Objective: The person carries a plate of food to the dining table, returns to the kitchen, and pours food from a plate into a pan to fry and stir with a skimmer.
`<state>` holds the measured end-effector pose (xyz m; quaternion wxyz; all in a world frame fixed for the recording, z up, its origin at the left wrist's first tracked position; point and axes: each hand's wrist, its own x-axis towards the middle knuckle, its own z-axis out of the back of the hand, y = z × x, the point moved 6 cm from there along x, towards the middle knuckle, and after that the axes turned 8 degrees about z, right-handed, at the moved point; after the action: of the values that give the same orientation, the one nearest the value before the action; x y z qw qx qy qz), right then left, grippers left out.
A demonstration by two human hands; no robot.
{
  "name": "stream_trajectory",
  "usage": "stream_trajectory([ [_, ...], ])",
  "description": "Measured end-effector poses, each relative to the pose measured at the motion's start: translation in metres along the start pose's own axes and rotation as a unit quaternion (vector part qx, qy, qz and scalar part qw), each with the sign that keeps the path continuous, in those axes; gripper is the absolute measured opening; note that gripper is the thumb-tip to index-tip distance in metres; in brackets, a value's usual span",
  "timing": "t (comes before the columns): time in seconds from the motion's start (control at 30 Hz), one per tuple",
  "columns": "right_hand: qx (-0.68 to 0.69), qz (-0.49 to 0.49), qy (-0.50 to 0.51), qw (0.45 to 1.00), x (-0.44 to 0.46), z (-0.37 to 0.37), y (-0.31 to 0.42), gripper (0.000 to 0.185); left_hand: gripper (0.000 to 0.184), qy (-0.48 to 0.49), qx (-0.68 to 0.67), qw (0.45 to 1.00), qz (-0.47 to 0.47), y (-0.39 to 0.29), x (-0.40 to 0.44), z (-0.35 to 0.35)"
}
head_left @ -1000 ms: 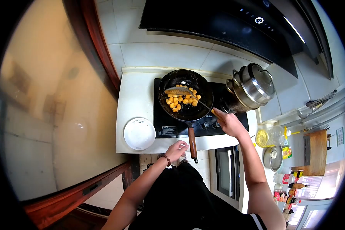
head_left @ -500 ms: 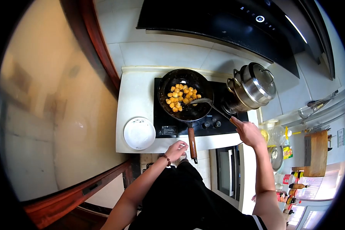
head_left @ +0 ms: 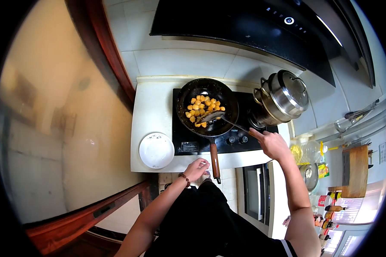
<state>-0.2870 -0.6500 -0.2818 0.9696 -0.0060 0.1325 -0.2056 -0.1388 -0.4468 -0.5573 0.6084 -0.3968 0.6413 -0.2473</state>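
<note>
Right hand point(head_left: 271, 144) palm-down around spatula handle point(head_left: 237, 125)

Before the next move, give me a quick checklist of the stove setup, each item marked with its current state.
1. Spatula held: ok, its handle is in the right hand.
2. Golden pieces contained: ok, all those visible lie inside the wok.
3. Wok handle steadied: not ok, the left hand is beside it, not gripping.
4. Plate within the counter: ok, left of the hob.
5. Lid on the steel pot: ok.
6. Heat under the wok: cannot tell, the wok hides it.
</note>
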Motion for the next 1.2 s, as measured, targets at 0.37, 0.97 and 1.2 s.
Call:
stream_trajectory([
  [0.37,0.018,-0.055,-0.014,0.998,-0.027,0.003,-0.015,0.054,0.032,0.014,-0.005,1.0,0.013,-0.004,0.004,-0.008],
  [0.97,0.025,-0.049,0.008,0.998,-0.016,-0.017,-0.005,0.056,0.034,0.017,0.028,0.999,0.009,-0.015,0.002,-0.008],
  [1.2,0.289,-0.076,-0.138,0.944,-0.031,-0.034,-0.035,0.054,0.034,-0.019,0.018,1.0,0.01,-0.015,0.007,-0.003],
])
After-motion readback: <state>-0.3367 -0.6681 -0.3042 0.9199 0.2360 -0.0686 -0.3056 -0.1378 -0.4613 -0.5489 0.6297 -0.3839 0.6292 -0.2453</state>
